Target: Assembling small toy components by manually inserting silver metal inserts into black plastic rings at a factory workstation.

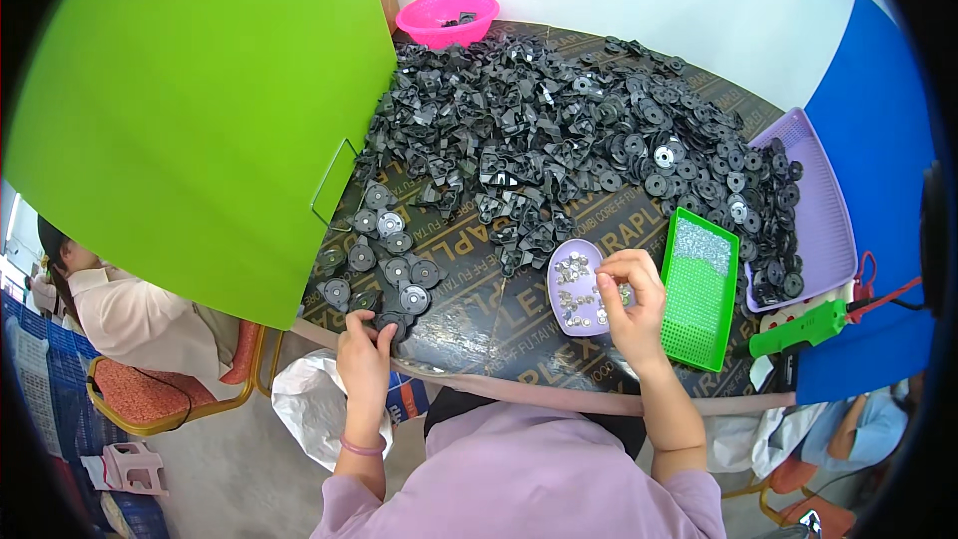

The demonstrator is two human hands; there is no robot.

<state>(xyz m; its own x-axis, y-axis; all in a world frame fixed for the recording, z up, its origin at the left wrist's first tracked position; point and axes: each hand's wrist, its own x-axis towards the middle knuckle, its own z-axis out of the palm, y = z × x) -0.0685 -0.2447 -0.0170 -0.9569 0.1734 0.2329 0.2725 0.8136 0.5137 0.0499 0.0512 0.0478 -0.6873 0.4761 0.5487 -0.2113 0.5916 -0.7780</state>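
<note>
At the front left edge of the table, my left hand (363,364) has its thumb and fingers closed on a black round plastic part (396,323). Beside it lies a loose group of similar black discs (396,269), a few with silvery metal centres. My right hand (636,307) hovers over the right side of a small lilac tray (555,284), fingers bent in a pinch. Whatever its fingertips hold, if anything, is too small to make out. Several small shiny metal pieces (576,268) lie in that tray, partly covered from view by the hand.
A heap of black plastic parts (519,100) spreads over the far table, with a pink basin (431,12) behind. To the right are a green tray (699,309) of small silvery pieces, a purple basket (823,190) and a green electric screwdriver (803,329). A green partition (210,90) borders the left.
</note>
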